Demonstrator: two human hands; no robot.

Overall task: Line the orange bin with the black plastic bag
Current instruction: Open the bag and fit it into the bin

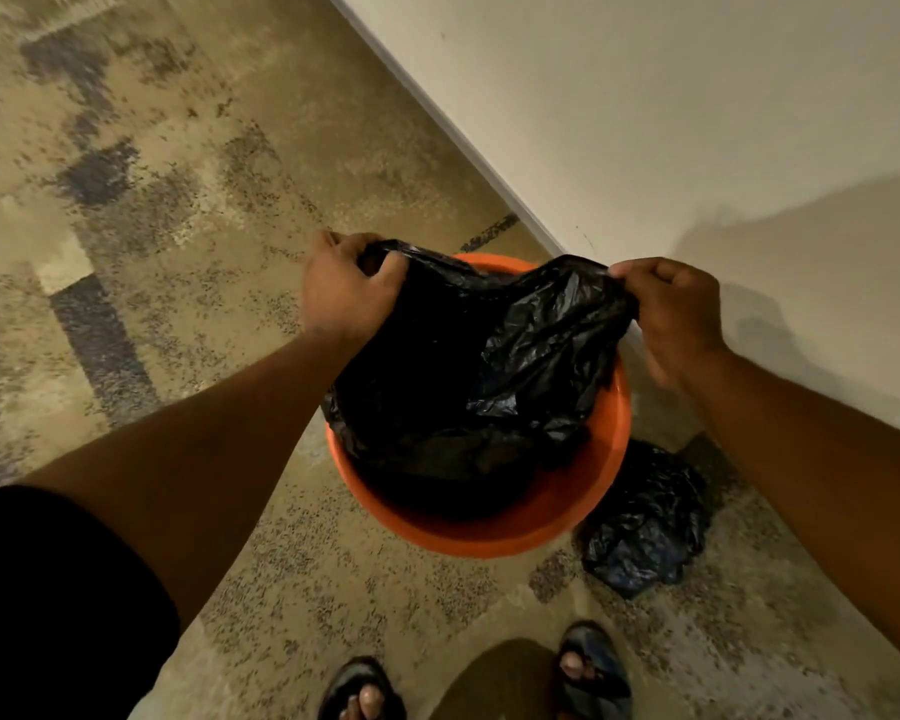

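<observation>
Here the left hand (346, 288) pinches one edge of the black bag (468, 366) and the right hand (679, 319) pinches the other, stretching its mouth side to side above the orange bin (494, 532), into which the body sags. A second crumpled bag (645, 522) lies beside the bin, near the wall (697, 122).

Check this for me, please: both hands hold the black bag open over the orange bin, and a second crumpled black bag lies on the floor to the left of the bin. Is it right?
Not quite. In the head view, both hands, left and right, do hold the black bag over the orange bin, but the second crumpled black bag lies on the floor to the bin's right, not its left.
</observation>
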